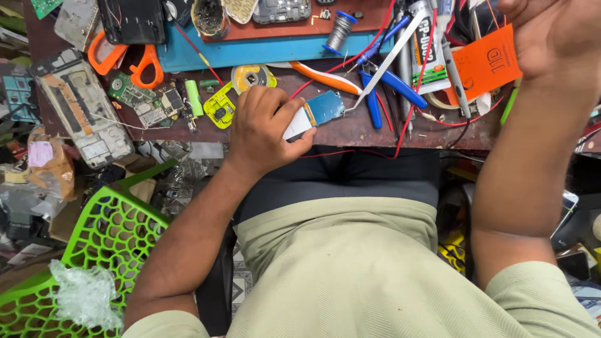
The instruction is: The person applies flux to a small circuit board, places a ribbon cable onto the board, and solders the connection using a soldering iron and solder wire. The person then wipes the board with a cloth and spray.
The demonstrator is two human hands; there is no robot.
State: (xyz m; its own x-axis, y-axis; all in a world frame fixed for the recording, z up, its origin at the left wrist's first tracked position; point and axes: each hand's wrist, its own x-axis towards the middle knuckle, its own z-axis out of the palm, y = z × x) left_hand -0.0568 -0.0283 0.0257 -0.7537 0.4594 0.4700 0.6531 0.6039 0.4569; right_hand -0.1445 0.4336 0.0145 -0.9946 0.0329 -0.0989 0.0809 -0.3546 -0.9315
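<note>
His left hand [266, 128] curls around a small blue board [316, 112] at the bench [350, 131] edge. The right hand [551, 34] is raised, forearm upright; its fingers are cropped, so I can't tell their state.

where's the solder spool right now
In the head view the solder spool stands at the top centre of the bench, on the blue mat, just left of the blue pliers and above the left hand.

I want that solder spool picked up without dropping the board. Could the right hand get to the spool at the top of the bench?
Probably yes. The right hand is raised and looks empty, and the solder spool stands uncovered on the blue mat. The left hand holds the small circuit board.
</note>
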